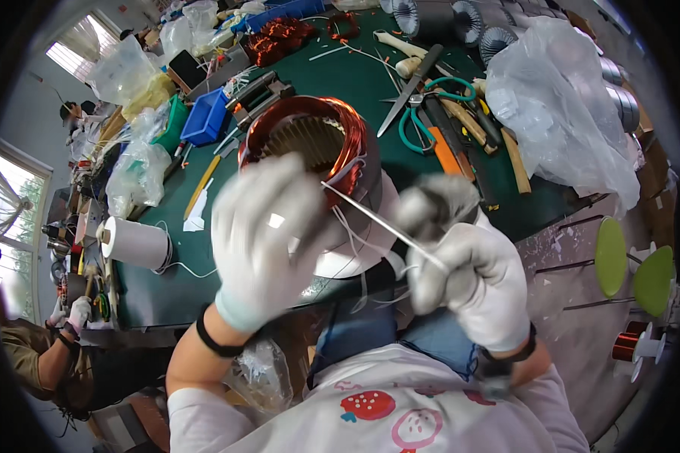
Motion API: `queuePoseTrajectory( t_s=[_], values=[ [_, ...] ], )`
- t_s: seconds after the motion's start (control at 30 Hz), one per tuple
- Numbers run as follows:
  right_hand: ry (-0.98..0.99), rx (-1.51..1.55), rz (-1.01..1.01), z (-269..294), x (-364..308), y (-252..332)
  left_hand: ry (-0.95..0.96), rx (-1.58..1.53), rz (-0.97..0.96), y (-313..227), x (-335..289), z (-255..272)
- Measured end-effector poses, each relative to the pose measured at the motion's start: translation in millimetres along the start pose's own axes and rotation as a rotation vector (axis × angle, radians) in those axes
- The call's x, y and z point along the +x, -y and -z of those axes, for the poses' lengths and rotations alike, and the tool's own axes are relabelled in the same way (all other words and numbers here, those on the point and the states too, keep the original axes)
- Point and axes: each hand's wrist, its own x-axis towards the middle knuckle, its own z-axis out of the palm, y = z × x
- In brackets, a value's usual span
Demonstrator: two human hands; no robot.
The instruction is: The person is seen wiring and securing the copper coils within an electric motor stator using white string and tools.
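Observation:
A motor stator [372, 162] with copper windings [353, 124] around its top stands on the table before me. White cord [381, 220] runs taut from its rim to my right hand [480, 275], whose gloved fingers are closed on it. Loose cord ends dangle below the stator. My left hand [261, 238], also in a white glove, is at the stator's near left side. Motion smears its fingers, so whether they hold anything is unclear. Beneath the stator shows a white round surface [347, 260].
Scissors [415, 113], a knife and wooden-handled tools lie at the right beside a big plastic bag [559, 106]. On the left are a cord spool [136, 241] and a blue bin [204, 117]. Another person [49, 355] works at far left. Green stools [610, 257] stand at right.

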Motion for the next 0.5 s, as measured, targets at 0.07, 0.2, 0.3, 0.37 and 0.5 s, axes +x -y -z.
queuePoseTrajectory(
  t_s=[0.07, 0.2, 0.3, 0.37, 0.5],
  values=[
    [0.107, 0.59, -0.212, -29, 16, -5, 0.08, -0.151, 0.153, 8, -2, -11],
    [-0.017, 0.553, -0.336, -29, -36, -75, 0.073, -0.216, 0.044, 22, -11, -1],
    [0.11, -0.149, -0.038, -27, -31, -86, 0.176, -0.257, 0.205, 11, 0, 5],
    [0.01, -0.253, -0.046, -38, -35, -83, 0.229, -0.241, 0.264, 3, 8, 4],
    [-0.217, -0.127, 0.004, -23, -56, -62, 0.271, -0.171, 0.248, 1, 14, -6]
  ],
)
